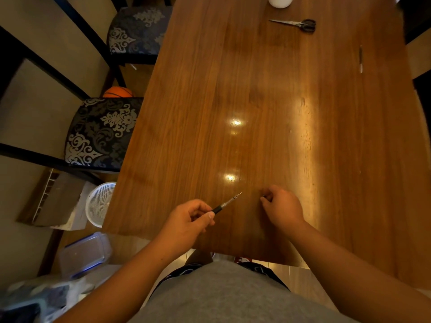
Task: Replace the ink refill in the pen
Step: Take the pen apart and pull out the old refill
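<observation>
My left hand (190, 219) grips a pen (224, 204) by its black rubber grip, low over the near part of the wooden table (233, 101). The pen's clear front section and thin metal tip stick out, pointing up and to the right. My right hand (281, 206) sits a short way to the right, knuckles up, fingers curled around a small dark part that barely shows at the fingertips; what it is cannot be told. A second pen (360, 59) lies alone far off near the table's right edge.
Black-handled scissors (296, 24) lie at the far end of the table beside a white container (279, 1). Two patterned chairs (102, 134) stand along the left side. On the floor sit a white basket (100, 202), a clear plastic box (85, 252) and a basketball (117, 92).
</observation>
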Demonstrator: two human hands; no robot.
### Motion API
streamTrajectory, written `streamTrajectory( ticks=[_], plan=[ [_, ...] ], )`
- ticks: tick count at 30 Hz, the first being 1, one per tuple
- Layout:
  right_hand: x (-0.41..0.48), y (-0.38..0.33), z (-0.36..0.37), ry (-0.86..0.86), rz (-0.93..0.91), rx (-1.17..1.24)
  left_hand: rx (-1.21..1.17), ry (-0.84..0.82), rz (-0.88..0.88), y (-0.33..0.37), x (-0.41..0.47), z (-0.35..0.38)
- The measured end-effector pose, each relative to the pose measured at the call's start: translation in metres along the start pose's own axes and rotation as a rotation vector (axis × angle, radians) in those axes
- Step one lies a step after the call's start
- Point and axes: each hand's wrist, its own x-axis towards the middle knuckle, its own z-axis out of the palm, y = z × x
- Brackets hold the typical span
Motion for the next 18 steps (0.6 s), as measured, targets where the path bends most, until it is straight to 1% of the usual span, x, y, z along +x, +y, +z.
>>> streamTrajectory(
  ticks=[3,11,13,16,18],
  plan=[
    [0.002,0.002,0.002,0.015,-0.002,0.006,0.007,-0.007,-0.006,-0.005,0.000,-0.003],
    [-0.006,0.005,-0.006,-0.018,-0.004,0.040,0.017,-0.029,-0.010,-0.004,0.004,0.001],
    [-0.016,0.001,-0.012,-0.060,0.072,0.158,0.020,-0.032,-0.004,-0.002,0.006,0.004],
    [-0.043,-0.011,-0.020,-0.210,0.204,0.497,0.029,-0.045,-0.006,0.001,0.008,0.012],
    [-0.064,-0.022,-0.024,-0.306,0.210,0.697,0.038,-0.060,-0.011,0.002,0.009,0.020]
  ],
)
